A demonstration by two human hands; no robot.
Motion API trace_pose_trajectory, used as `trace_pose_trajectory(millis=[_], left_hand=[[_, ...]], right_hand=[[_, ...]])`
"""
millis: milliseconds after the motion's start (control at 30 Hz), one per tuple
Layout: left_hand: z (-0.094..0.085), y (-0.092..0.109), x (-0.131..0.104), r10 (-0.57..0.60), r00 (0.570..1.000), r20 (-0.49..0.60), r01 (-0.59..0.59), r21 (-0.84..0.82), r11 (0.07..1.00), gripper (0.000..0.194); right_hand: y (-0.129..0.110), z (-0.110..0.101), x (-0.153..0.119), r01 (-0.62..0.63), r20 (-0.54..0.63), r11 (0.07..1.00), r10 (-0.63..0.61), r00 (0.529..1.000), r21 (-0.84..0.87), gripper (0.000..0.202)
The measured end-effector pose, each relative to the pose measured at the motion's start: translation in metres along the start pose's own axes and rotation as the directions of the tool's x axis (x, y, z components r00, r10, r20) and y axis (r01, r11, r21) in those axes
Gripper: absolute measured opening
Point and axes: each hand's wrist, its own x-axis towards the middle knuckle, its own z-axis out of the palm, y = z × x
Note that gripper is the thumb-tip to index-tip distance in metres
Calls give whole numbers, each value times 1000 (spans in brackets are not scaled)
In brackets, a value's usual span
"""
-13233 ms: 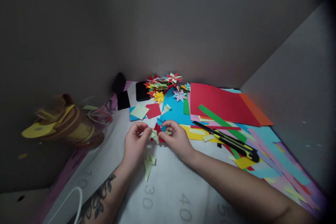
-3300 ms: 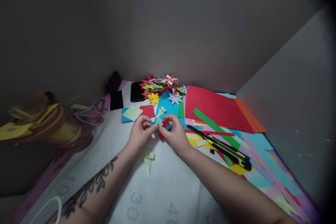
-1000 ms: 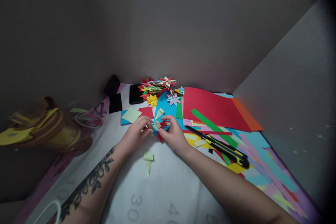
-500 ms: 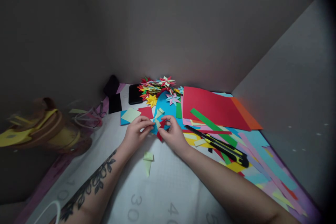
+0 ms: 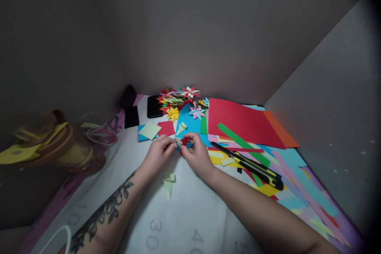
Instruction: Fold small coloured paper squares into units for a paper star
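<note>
Between my hands is a small folded paper piece point(image 5: 183, 143) in red and pale green. My right hand point(image 5: 196, 153) pinches its red part. My left hand point(image 5: 160, 151) is closed at the piece's left side, thumb and fingertips together. Just beyond lies a pale green folded piece point(image 5: 181, 127) on blue paper point(image 5: 188, 118). Nearer me, another pale green folded piece point(image 5: 168, 184) rests on the white sheet point(image 5: 178, 214). Folded paper stars point(image 5: 181, 97) are heaped at the back. Square papers point(image 5: 150, 130) in green, blue and red lie to the left.
A black and yellow cutter point(image 5: 256, 166) lies on coloured strips at the right, in front of a large red sheet point(image 5: 241, 121). A black phone point(image 5: 154, 107) is at the back. Scissors point(image 5: 117, 121) and a brown and yellow container point(image 5: 70, 147) stand at left.
My left fingertips have closed together more, and the red part has turned up between my hands, its lower point showing less. The view has shifted slightly.
</note>
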Motion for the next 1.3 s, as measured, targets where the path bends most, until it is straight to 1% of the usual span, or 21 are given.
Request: trace_pose_trajectory(millis=[67, 133, 233, 300, 433, 533, 600, 667, 700, 767, 833, 900, 1000, 1067, 1133, 1167, 1200, 1233, 1267, 1300], left_hand=[[0, -2, 0, -31, 999, 4, 31, 2, 1000, 20], [0, -4, 0, -101, 995, -10, 101, -33, 994, 19], [-2, -8, 1, -215, 975, -46, 210, -103, 972, 19], [-3, -9, 2, -251, 967, -45, 242, -139, 960, 20], [-3, -8, 2, -265, 964, -13, 258, -188, 948, 21], [-1, -5, 2, -252, 967, -25, 238, -257, 937, 18], [1, -4, 2, -260, 965, -11, 237, -377, 895, 17], [4, -3, 1, -303, 953, 15, 269, -502, 822, 17], [6, -3, 1, -328, 945, 20, 287, -538, 793, 19], [8, -2, 0, -358, 934, 0, 300, -547, 781, 22], [10, 0, -1, -353, 935, -20, 294, -515, 806, 23], [10, 2, -1, -340, 940, -11, 290, -496, 819, 24], [7, 4, -2, -318, 947, 56, 303, -493, 816, 27], [0, 2, -2, -306, 947, 94, 314, -456, 833, 32], [-13, -3, -2, -302, 946, 117, 324, -367, 872, 36], [-20, -5, -3, -295, 945, 140, 324, -290, 901, 32], [-27, -8, -3, -268, 944, 193, 306, -206, 929, 27], [-33, -9, -4, -227, 931, 285, 271, -128, 954, 21], [-37, -11, -5, -163, 896, 414, 214, -80, 974, 16], [-40, -11, -6, -103, 859, 502, 152, -58, 987, 14]], right_hand=[[0, 1, 2, -24, 1, 999, 24, 1000, 22, 25], [1, 2, 4, -60, -4, 996, 61, 998, 68, 26], [3, 3, 5, -124, 14, 979, 124, 992, 160, 28], [4, 3, 6, -153, 39, 969, 148, 988, 196, 28], [5, 3, 6, -185, 61, 955, 175, 983, 230, 24], [7, 4, 7, -229, 89, 929, 212, 973, 290, 26], [8, 5, 7, -257, 109, 906, 234, 966, 335, 29], [10, 6, 7, -263, 119, 895, 236, 964, 361, 28], [10, 7, 6, -259, 122, 895, 230, 965, 364, 27], [10, 7, 6, -251, 133, 899, 217, 967, 359, 24], [9, 6, 5, -251, 148, 905, 211, 966, 344, 23], [6, 5, 4, -256, 163, 910, 213, 963, 325, 22], [1, 2, 5, -249, 159, 926, 211, 964, 283, 20], [-3, 0, 6, -226, 117, 943, 203, 972, 244, 18], [-4, -2, 8, -209, 48, 953, 204, 978, 219, 17], [-4, -3, 9, -212, 20, 952, 213, 977, 221, 17], [-3, -4, 10, -223, 1, 946, 229, 973, 235, 18], [-2, -4, 11, -236, -7, 937, 246, 969, 256, 19], [0, -5, 12, -248, -4, 928, 260, 966, 278, 21], [2, -5, 12, -255, 1, 921, 267, 964, 295, 22]])
